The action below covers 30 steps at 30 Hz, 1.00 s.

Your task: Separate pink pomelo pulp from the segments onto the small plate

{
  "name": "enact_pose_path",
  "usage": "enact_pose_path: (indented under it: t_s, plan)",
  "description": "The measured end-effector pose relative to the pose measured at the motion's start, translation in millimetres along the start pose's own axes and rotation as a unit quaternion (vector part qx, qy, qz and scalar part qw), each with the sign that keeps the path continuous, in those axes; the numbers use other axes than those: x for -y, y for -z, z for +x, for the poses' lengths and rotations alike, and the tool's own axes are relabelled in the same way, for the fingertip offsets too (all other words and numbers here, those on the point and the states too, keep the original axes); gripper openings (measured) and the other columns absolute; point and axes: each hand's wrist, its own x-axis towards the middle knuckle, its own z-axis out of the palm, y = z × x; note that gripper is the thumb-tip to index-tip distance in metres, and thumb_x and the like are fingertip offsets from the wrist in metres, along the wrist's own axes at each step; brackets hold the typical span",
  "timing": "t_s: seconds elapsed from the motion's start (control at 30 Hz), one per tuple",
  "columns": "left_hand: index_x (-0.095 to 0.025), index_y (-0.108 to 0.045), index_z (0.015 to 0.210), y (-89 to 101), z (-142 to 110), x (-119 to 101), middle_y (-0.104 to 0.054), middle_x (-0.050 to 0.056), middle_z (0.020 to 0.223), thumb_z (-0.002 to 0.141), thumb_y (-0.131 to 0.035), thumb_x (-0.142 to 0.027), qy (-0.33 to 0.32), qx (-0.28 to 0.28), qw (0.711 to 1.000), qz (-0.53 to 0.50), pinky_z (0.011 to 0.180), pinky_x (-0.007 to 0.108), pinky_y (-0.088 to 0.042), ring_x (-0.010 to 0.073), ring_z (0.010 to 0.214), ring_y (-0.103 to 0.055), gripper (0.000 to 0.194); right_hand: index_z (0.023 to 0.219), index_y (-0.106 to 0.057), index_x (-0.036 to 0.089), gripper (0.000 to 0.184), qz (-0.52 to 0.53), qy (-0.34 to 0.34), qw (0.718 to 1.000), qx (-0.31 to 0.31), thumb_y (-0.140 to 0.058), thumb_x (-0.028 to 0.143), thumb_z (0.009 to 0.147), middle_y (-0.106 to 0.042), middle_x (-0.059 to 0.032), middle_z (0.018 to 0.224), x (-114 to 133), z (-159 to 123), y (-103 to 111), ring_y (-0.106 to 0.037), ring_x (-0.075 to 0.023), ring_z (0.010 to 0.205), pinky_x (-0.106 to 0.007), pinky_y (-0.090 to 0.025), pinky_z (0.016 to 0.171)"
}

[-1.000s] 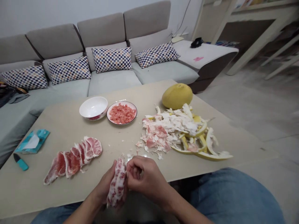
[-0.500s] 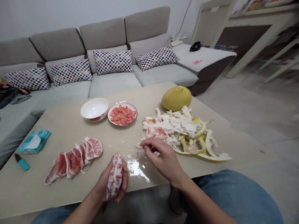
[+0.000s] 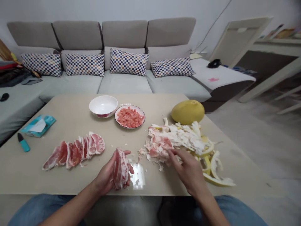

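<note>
My left hand (image 3: 106,178) is wrapped round a peeled chunk of pink pomelo (image 3: 121,171), held near the table's front edge. Pale membrane and red flesh show on its upper side. At the near edge of a heap of white pith and peel (image 3: 185,138), my right hand (image 3: 190,169) has thumb and forefinger pinched together. Whatever lies between those fingertips is too small to make out. Left of the chunk, several pomelo segments (image 3: 76,152) lean in a row on the table.
A plate (image 3: 117,122) bears loose pink pulp beside a white bowl (image 3: 103,105). An unpeeled pomelo (image 3: 188,112) sits behind the heap. At the left lie a tissue pack (image 3: 39,125) and a small knife with a turquoise handle (image 3: 24,145). A sofa (image 3: 124,83) stands beyond the table (image 3: 72,183).
My right hand has moved rightward from the scattered scraps to the peel heap. The chunk in my left hand has turned, showing more of its side. The camera's view has shifted and levelled.
</note>
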Motion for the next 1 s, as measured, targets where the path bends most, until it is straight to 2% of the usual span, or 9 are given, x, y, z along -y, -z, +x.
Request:
enact_pose_path:
  t_s: [0.07,0.2,0.3,0.4,0.5,0.57,0.63,0.8,1.0]
  plan:
    - [-0.021,-0.036,0.138,-2.7,-2,-2,-0.069,0.008,0.079,0.092,-0.030,-0.061,-0.003,-0.008,1.000,0.012,0.043,0.024,-0.044,0.0185,0.050,-0.065,0.062,0.086,-0.065,0.020,0.024,0.013,-0.003,0.999,0.029,-0.048,0.036,0.092,-0.071,-0.0100,0.086,14,-2,-6,-0.066,-0.0244,0.080,-0.035,-0.050,0.072]
    - [-0.022,-0.035,0.141,-4.5,-6,-7,-0.070,0.009,0.085,0.091,-0.031,-0.062,-0.006,-0.026,0.999,0.022,0.051,0.026,-0.047,0.0198,0.059,-0.068,0.064,0.101,-0.064,0.019,0.025,0.044,0.020,0.999,0.020,-0.043,0.031,0.094,-0.070,-0.0125,0.101,37,0,-14,-0.064,-0.0260,0.095,-0.038,-0.049,0.081]
    - [-0.026,-0.036,0.141,-0.5,-7,-7,-0.070,0.009,0.095,0.092,-0.032,-0.060,-0.006,-0.026,0.999,-0.024,0.065,0.034,-0.052,0.0225,0.073,-0.069,0.060,0.095,-0.068,0.020,0.024,0.045,0.008,0.997,0.068,-0.051,0.037,0.091,-0.073,-0.0102,0.093,47,1,-14,-0.067,-0.0251,0.085,-0.036,-0.050,0.076]
    - [-0.018,-0.051,0.126,4.8,-5,-4,-0.068,0.010,0.096,0.093,-0.036,-0.051,0.007,0.007,0.996,-0.084,0.077,0.043,-0.052,0.0261,0.085,-0.069,0.048,0.093,-0.070,0.020,0.027,0.042,-0.017,0.993,0.110,-0.053,0.040,0.091,-0.074,-0.0085,0.083,52,-2,-12,-0.069,-0.0230,0.073,-0.031,-0.051,0.065]
    - [-0.012,-0.058,0.107,7.2,-4,-2,-0.067,0.013,0.097,0.093,-0.042,-0.042,0.008,0.039,0.994,-0.105,0.084,0.043,-0.049,0.0279,0.093,-0.067,0.037,0.118,-0.062,0.019,0.033,0.025,-0.026,0.993,0.113,-0.049,0.038,0.094,-0.073,-0.0070,0.079,49,-3,-12,-0.069,-0.0212,0.066,-0.030,-0.052,0.060]
    - [-0.017,-0.055,0.110,7.0,-4,-2,-0.066,0.011,0.100,0.092,-0.048,-0.039,-0.010,0.037,0.994,-0.101,0.083,0.043,-0.050,0.0264,0.093,-0.067,0.029,0.123,-0.059,0.019,0.035,0.010,0.025,0.994,0.110,-0.047,0.036,0.094,-0.073,-0.0100,0.091,43,-1,-12,-0.070,-0.0230,0.077,-0.033,-0.054,0.067]
    - [-0.022,-0.049,0.116,6.0,-6,-2,-0.063,0.009,0.103,0.091,-0.054,-0.036,-0.029,0.023,0.996,-0.079,0.078,0.040,-0.051,0.0240,0.090,-0.067,0.030,0.110,-0.066,0.019,0.030,-0.006,0.096,0.990,0.108,-0.046,0.035,0.093,-0.071,-0.0129,0.101,37,4,-10,-0.068,-0.0260,0.090,-0.038,-0.054,0.075]
    - [-0.023,-0.047,0.118,5.2,-10,2,-0.057,0.009,0.107,0.084,-0.063,-0.041,-0.065,-0.005,0.996,0.056,0.057,0.031,-0.052,0.0243,0.085,-0.066,0.042,0.085,-0.069,0.019,0.026,-0.074,0.119,0.978,0.155,-0.049,0.034,0.093,-0.072,-0.0092,0.078,37,17,2,-0.067,-0.0254,0.071,-0.037,-0.052,0.065]
    - [-0.020,-0.047,0.096,8.4,-6,14,-0.056,-0.001,0.076,0.081,-0.064,-0.049,-0.088,-0.029,0.980,0.177,0.060,0.025,-0.044,0.0152,0.069,-0.060,0.037,0.106,-0.067,0.019,0.027,-0.014,0.216,0.961,0.170,-0.043,0.018,0.094,-0.072,-0.0110,0.105,44,29,-1,-0.066,-0.0249,0.096,-0.039,-0.052,0.083]
